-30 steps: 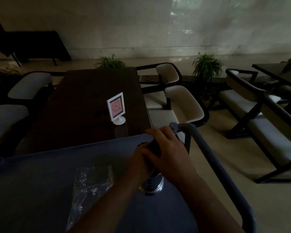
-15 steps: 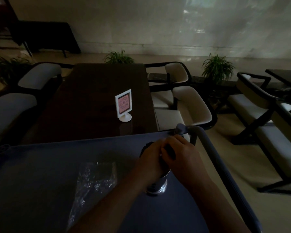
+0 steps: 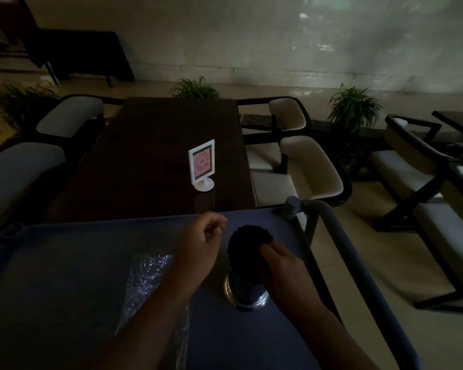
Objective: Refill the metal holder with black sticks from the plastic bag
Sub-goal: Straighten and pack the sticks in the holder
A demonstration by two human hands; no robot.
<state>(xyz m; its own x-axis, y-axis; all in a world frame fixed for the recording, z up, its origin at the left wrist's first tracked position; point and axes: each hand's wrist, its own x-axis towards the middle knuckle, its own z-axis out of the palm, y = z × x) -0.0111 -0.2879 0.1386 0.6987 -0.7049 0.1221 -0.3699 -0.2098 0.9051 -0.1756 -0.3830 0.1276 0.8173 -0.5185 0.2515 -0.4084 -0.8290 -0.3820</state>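
Note:
A shiny metal holder (image 3: 246, 293) stands on the blue cart top (image 3: 64, 276), packed with a bundle of black sticks (image 3: 247, 245) whose tips fan out above it. My right hand (image 3: 282, 268) wraps the right side of the bundle, just above the holder. Left of the sticks, my left hand (image 3: 202, 244) hovers clear of them, fingers loosely curled with nothing in them. The clear plastic bag (image 3: 147, 279) lies flat on the cart, partly under my left forearm.
The cart's grey handle rail (image 3: 340, 236) runs along its right side. Beyond the cart is a dark wooden table (image 3: 155, 161) with a white sign stand (image 3: 202, 165). Cushioned chairs (image 3: 310, 166) flank the table, and potted plants (image 3: 353, 108) line the wall.
My left hand has let go of the stick bundle and moved off to the left, so the stick tips now show. My right hand has slid down the bundle's right side.

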